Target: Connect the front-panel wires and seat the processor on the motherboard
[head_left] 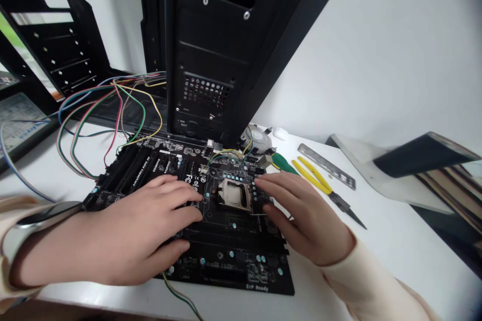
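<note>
A black PC case [211,45] stands upright at the back of the white worktop [399,246], its rear panel rising just beyond the far edge of one black motherboard [233,266]. The board lies flat, with its near edge close to the front of the worktop and a band of white surface along its right side. One loose bundle of thin wires [116,110] in blue, green, red and yellow loops from behind the case over the board's far-left area; the wires are too tangled to count exactly. Two thin wires [181,298] trail off the board's near edge. To the right lie one cooler fan [256,139], one green tool handle [283,163], one pair of yellow-handled pliers [320,185] and one metal I/O shield [326,165], all apart from the board or just beside it. Both hands are spread and open over the motherboard, pinching nothing that shows. The left hand [131,230], with a band [45,215] on its wrist, sits left of the one CPU socket [234,194]. The right hand [301,215] sits right of it, its fingers [274,193] reaching close to the socket's edge.
</note>
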